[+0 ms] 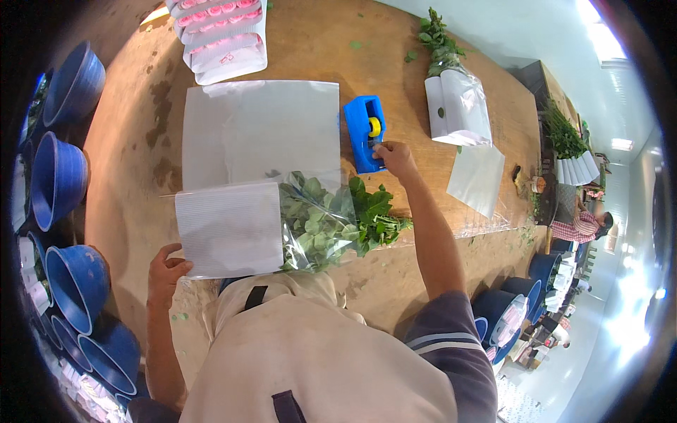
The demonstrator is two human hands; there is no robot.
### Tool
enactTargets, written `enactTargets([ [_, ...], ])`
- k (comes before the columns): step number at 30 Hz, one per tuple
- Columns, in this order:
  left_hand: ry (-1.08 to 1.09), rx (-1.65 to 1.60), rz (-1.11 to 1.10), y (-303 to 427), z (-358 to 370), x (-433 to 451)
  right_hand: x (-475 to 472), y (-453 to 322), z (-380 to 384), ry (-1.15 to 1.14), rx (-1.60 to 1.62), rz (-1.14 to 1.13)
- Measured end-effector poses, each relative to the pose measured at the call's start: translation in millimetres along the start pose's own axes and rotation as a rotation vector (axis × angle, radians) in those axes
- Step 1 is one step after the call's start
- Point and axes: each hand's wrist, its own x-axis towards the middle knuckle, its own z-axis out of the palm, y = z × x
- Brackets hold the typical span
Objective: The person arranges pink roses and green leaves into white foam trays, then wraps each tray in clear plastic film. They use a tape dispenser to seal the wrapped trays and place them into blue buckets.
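Note:
A white corrugated wrap (228, 230) lies before me, with leafy green stems (320, 222) in clear plastic film coming out of its right side. My left hand (168, 269) touches the wrap's lower left corner, thumb and fingers at its edge. Farther up, my right hand (394, 157) has its fingertips at the front end of a blue tape dispenser (365, 132), which holds a yellow-cored roll; whether tape is between the fingers is too small to tell. A flat translucent sheet (259, 132) lies beyond the bouquet, partly under it.
Pink roses in corrugated card (232, 61) lie at the table's far left. Another wrapped bunch (459, 106) and a loose sheet (476, 177) are on the right. Blue tubs (69, 285) line the left; more tubs (497, 312) stand right. A person (579, 226) is at the far right.

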Motion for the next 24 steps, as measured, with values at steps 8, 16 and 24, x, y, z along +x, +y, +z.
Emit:
enactTargets([
  [8, 0.035, 0.037, -0.036, -4, 0, 3, -63, 20, -29, 0.035, 0.472, 0.25],
  [16, 0.039, 0.12, 0.003, -9, -4, 5, -58, 78, 10, 0.253, -0.569, -0.016],
  [24, -0.005, 0.049, 0.07, -17, -4, 9, -179, 170, -12, 0.278, 0.062, 0.192],
])
